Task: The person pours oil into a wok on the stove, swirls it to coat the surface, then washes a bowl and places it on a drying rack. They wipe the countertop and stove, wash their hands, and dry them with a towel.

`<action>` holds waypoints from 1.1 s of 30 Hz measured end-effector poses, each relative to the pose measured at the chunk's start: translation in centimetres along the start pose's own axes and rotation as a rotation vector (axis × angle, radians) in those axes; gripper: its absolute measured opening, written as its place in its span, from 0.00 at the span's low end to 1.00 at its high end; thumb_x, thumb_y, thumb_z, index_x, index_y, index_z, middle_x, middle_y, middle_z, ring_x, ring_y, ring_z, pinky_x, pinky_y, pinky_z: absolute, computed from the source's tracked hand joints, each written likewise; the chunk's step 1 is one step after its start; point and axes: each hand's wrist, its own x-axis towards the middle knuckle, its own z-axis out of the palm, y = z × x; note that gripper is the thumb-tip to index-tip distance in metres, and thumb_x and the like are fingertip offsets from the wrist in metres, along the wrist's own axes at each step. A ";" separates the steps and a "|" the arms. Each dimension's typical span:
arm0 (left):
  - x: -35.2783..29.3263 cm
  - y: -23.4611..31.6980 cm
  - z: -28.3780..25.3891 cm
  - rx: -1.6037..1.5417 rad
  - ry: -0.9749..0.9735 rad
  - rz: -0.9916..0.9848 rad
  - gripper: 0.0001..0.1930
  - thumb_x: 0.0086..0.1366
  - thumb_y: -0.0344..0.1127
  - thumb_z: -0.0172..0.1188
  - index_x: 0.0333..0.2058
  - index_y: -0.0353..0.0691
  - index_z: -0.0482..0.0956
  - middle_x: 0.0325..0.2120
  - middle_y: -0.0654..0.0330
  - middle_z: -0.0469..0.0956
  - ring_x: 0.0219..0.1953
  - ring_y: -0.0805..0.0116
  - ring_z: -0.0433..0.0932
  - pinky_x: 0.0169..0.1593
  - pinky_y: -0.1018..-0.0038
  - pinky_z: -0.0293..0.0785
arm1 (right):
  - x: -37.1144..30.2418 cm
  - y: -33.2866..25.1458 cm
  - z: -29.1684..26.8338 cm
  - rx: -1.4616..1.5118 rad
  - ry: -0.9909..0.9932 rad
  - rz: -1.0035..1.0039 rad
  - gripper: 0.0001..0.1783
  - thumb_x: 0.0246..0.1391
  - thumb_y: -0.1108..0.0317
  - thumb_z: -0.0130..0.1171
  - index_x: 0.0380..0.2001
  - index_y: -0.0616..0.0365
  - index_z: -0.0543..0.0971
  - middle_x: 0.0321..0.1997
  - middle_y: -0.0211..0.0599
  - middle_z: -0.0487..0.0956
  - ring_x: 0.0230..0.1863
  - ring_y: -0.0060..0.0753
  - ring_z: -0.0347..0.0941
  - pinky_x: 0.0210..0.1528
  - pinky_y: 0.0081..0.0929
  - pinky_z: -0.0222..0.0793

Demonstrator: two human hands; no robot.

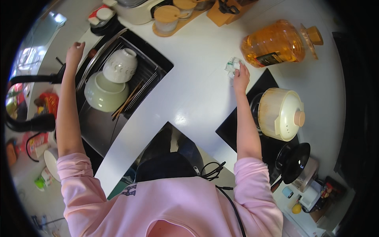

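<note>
My right hand (pixel 241 78) is closed on a crumpled white cloth (pixel 233 66) with green marks, pressed on the white countertop (pixel 189 79) beside a big oil bottle (pixel 274 43). On the left, my left hand (pixel 75 53) is held up past the sink's outer side, fingers curled in, with no object showing in them. Close to it is the brown knob of a glass lid (pixel 83 73) standing on edge in the dark sink (pixel 98 130). Against this lid, a white patterned bowl (pixel 120 65) rests upside down on a pale green bowl (pixel 106 93). Chopsticks (pixel 127 100) lie alongside.
A cream lidded pot (pixel 279 112) sits on the black cooktop (pixel 233 128) to the right, with a small black pan (pixel 294 160) nearer me. Lidded jars (pixel 166 19) and a wooden knife block (pixel 229 12) stand at the back. A black tap (pixel 35 79) reaches over the sink's left side.
</note>
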 end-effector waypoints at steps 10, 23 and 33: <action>-27.8 8.7 -10.5 -0.819 0.191 -0.116 0.08 0.64 0.31 0.52 0.39 0.39 0.77 0.24 0.71 0.70 0.26 0.85 0.64 0.31 0.87 0.61 | -19.6 -20.5 3.4 0.075 -0.233 -0.414 0.29 0.50 0.71 0.50 0.57 0.59 0.64 0.59 0.49 0.63 0.64 0.49 0.55 0.63 0.46 0.49; -53.4 5.7 -10.0 -0.873 0.109 -0.552 0.09 0.64 0.31 0.51 0.42 0.41 0.75 0.24 0.70 0.70 0.20 0.85 0.61 0.23 0.87 0.57 | -13.8 -8.8 -6.0 0.411 -0.608 -0.880 0.27 0.42 0.80 0.47 0.49 0.51 0.74 0.55 0.40 0.70 0.58 0.44 0.63 0.60 0.39 0.56; -60.1 5.4 -6.6 -0.874 0.001 -0.607 0.10 0.63 0.30 0.52 0.43 0.41 0.75 0.24 0.68 0.72 0.20 0.85 0.64 0.22 0.87 0.60 | -19.1 -16.9 -1.3 0.191 -0.693 -1.096 0.30 0.53 0.70 0.51 0.60 0.40 0.63 0.66 0.35 0.59 0.68 0.44 0.50 0.66 0.48 0.43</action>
